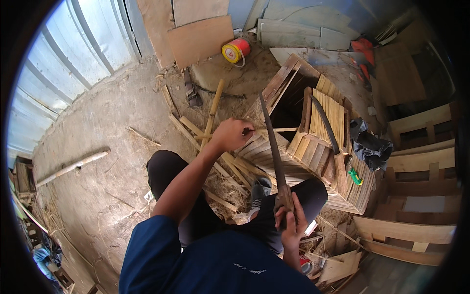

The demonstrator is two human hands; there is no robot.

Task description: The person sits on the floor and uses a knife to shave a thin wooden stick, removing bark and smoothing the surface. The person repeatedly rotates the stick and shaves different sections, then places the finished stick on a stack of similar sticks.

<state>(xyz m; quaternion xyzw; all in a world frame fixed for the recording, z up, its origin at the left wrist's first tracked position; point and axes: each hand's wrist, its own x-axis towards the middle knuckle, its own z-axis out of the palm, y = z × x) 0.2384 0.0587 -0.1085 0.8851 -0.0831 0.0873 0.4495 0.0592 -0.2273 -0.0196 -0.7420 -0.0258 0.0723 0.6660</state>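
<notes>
My left hand (232, 134) is stretched forward and closed on a thin bamboo strip (279, 130) that runs to the right over a slatted bamboo frame (323, 117). My right hand (292, 220) grips the wooden handle of a long curved blade (272, 142). The blade points up and away from me, and its edge meets the strip near my left hand. My knees in dark trousers are drawn up on either side below my arms.
Split bamboo pieces (215, 105) and shavings lie on the dirt floor ahead. A second curved blade (324, 122) rests on the slatted frame, with a black cloth (369, 144) beside it. A red and yellow reel (236, 50) and plywood boards (198, 39) stand at the back. Wooden frames (416, 161) are stacked at right.
</notes>
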